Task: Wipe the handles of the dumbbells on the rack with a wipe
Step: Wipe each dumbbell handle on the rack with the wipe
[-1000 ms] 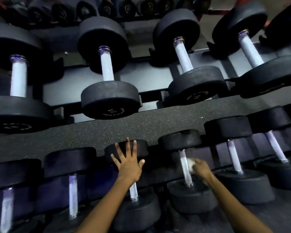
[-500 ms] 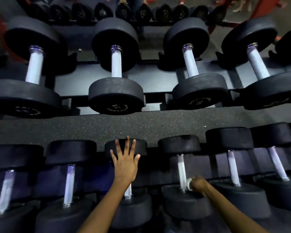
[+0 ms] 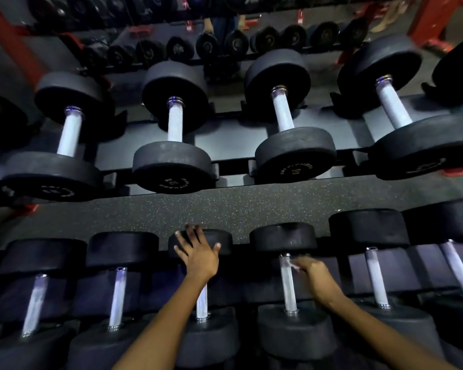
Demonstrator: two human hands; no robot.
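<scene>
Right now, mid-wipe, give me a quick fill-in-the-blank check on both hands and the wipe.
1. The right hand presses the white wipe against a dumbbell handle on the ____ rack row.
2. The left hand rests with fingers ____ on a black dumbbell head.
3. The wipe sits near the handle's ____ end.

Missing words: lower; spread; far

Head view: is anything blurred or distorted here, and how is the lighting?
Head view: motion blur smears the right hand and wipe; wide-angle bending fans the upper dumbbells outward; lighting is dim, with bright sheen on the handles.
</scene>
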